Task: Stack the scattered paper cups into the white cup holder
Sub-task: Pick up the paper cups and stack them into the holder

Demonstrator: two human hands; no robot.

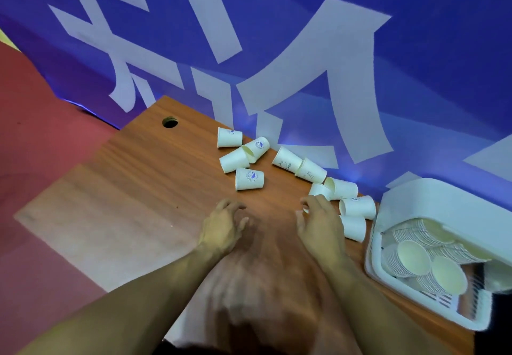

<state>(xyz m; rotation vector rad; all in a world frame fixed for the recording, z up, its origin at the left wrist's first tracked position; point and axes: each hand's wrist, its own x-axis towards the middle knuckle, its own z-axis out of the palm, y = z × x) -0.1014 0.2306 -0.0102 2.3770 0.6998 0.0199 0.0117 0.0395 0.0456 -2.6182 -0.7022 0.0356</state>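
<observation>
Head view: the left hand (223, 227) and right hand (322, 225) hover low over the table (138, 188), fingers loose, holding nothing. The paper cups (249, 178) lie tipped just ahead, easy to grab. The white cup holder (448, 205) waits on the right.

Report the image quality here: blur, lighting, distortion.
Head view: wide-angle distortion tilts and bends the table and blue banner; scattered cups look fairly sharp, forearms and near table edge smear; a bluish glow lines the banner's foot, and a soft shadow lies between left hand and right hand.
</observation>
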